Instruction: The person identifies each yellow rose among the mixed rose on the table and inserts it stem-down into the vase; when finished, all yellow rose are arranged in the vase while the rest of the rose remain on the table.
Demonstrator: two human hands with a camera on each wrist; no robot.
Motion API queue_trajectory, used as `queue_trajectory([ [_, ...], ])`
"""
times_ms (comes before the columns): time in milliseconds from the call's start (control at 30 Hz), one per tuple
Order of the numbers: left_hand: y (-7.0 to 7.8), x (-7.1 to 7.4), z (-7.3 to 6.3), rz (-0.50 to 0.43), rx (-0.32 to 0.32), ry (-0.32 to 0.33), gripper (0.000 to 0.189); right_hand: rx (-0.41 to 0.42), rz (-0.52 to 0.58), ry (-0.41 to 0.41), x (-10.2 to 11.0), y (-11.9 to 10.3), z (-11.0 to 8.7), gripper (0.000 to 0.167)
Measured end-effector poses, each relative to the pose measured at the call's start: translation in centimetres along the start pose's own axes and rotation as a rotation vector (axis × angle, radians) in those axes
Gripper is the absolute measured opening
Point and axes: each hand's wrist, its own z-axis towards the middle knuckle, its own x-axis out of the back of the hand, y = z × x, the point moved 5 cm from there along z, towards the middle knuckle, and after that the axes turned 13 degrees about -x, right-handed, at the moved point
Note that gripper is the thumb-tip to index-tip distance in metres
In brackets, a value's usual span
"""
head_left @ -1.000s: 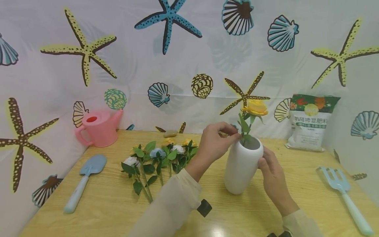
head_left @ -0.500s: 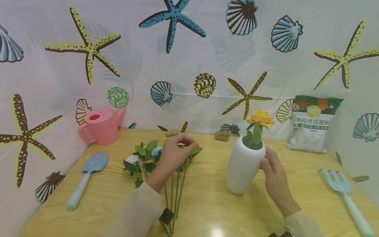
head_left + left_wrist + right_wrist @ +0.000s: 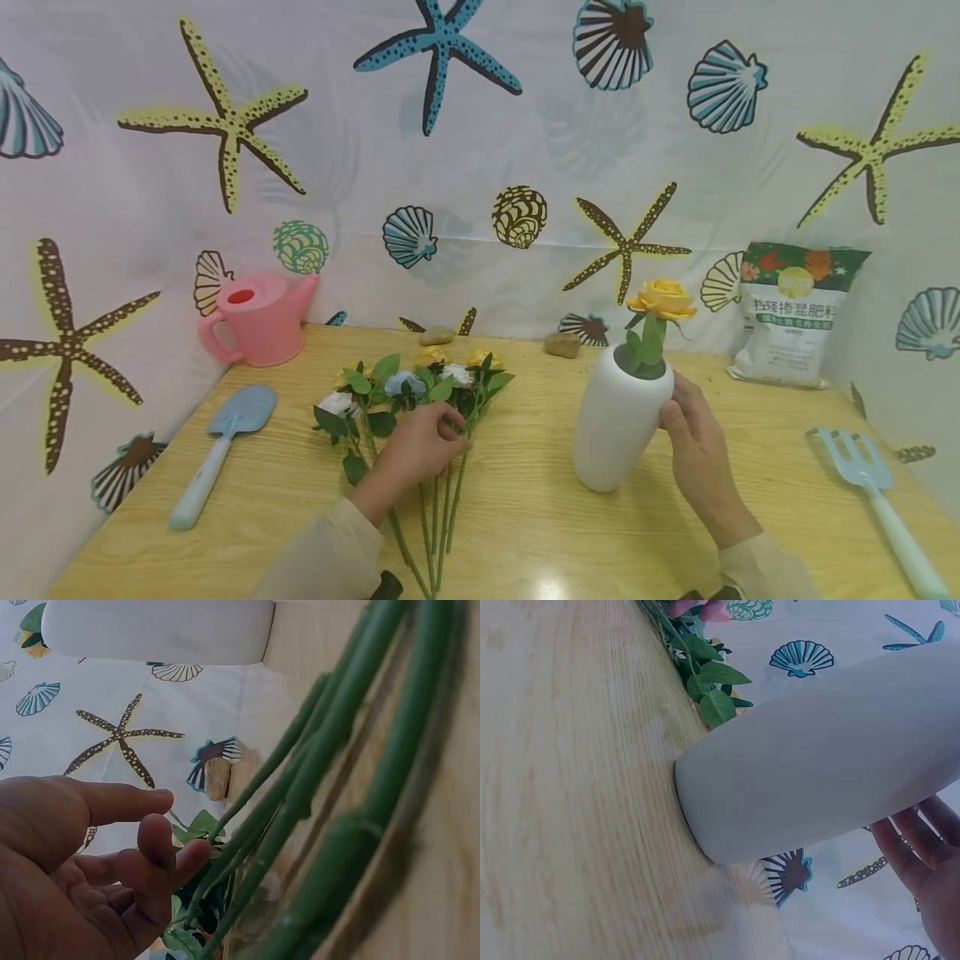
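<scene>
The left hand (image 3: 420, 437) covers the middle of a spread of long-stemmed flowers in white, blue and yellow (image 3: 405, 384), so several leaves and stem joints are hidden beneath it; at least one of the thin green stems (image 3: 414, 697) runs off the bottom edge of the head view, and in the left wrist view the nearest ones are blurred and cut by the frame; there the thumb is straight and the fingers loosely bent, with nothing visible between them, though whether a fingertip touches a stem I cannot tell.

The right hand (image 3: 701, 458) holds the right side of a tall, smooth white vase with a rounded body (image 3: 615, 425), the thumb on the near side and the other fingertips lost behind the wall; the right wrist view cuts off the vase's mouth and shows only part of that hand; inside the vase stands a single yellow rose with green leaves (image 3: 662, 300), its lower stem concealed.

The flowers lie on the pale wooden table (image 3: 525, 508), under and beyond the left hand and well apart from the right; the vase stands between the hands, touching only the right; black bands (image 3: 386, 585) at the wrists are mostly cropped.
</scene>
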Motion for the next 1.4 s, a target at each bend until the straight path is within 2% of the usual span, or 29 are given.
queue_trajectory([
  [133, 0.0, -0.5, -0.2, 0.038, -0.004, -0.004, 0.034, 0.0, -0.004, -0.002, 0.1, 0.1, -0.1, 0.041],
  [433, -0.4, -1.2, -0.3, 0.032, -0.011, -0.007, 0.038, -0.005, 0.003, 0.002, 0.3, 0.1, -0.2, 0.04],
  [700, -0.2, -1.9, -0.1, 0.138, -0.038, -0.052, 0.041, -0.006, -0.004, -0.009, 0.3, 0.0, -0.2, 0.041],
  [833, -0.2, -2.2, -0.1, 0.124, -0.006, -0.066, 0.041, -0.016, -0.011, -0.009, 0.3, 0.0, -0.2, 0.041],
  [933, -0.1, -2.2, -0.1, 0.103, -0.009, -0.064, 0.04, -0.029, -0.016, -0.008, 0.3, 0.2, -0.1, 0.041],
  [1033, 0.1, -2.3, -0.1, 0.028, -0.019, -0.065, 0.039, -0.041, -0.024, -0.007, 0.3, 0.3, -0.2, 0.041],
  [1133, 0.6, -2.4, -0.2, -0.125, -0.01, -0.075, 0.038, -0.044, -0.026, -0.005, 0.4, 0.4, -0.2, 0.041],
  [1233, 1.6, -2.3, -0.2, -0.306, 0.006, -0.071, 0.04, -0.038, -0.019, -0.003, 0.4, 0.3, -0.1, 0.041],
  [1400, 3.7, -1.5, -0.2, -0.487, -0.031, -0.059, 0.046, -0.034, -0.015, -0.011, 0.4, 0.1, 0.1, 0.042],
])
